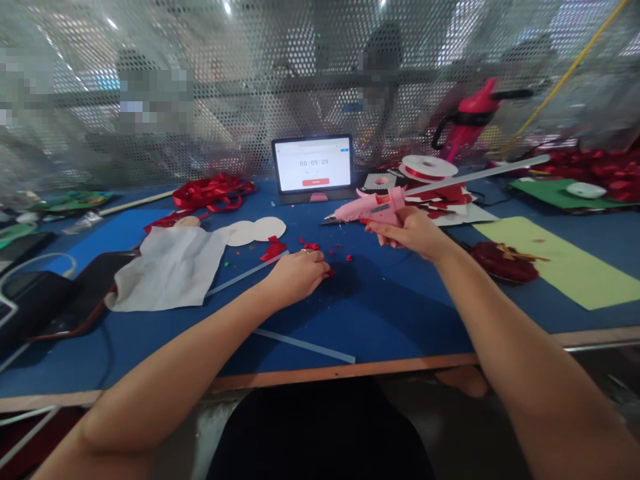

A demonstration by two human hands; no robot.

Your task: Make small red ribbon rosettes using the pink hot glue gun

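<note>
My right hand (413, 233) is wrapped round the handle of a pink hot glue gun (370, 208), whose nozzle points left. A long clear glue stick (480, 177) sticks out of its back. Low over the blue tabletop, my left hand (297, 277) has its fingers pressed together. A small red piece (329, 273) shows at its fingertips, the rest hidden by the fingers. Around that hand lie small red scraps (349, 257) and a larger red piece (273, 249). One loose glue stick (245, 274) lies beside it, another glue stick (307, 347) near the front edge.
A tablet (314, 167) with a running timer stands at the back. To the left are a white cloth (173, 270), white round cut-outs (257, 230), red ribbon (213, 192) and a phone (87, 293). At right lie a ribbon spool (429, 167) and yellow sheet (565, 260).
</note>
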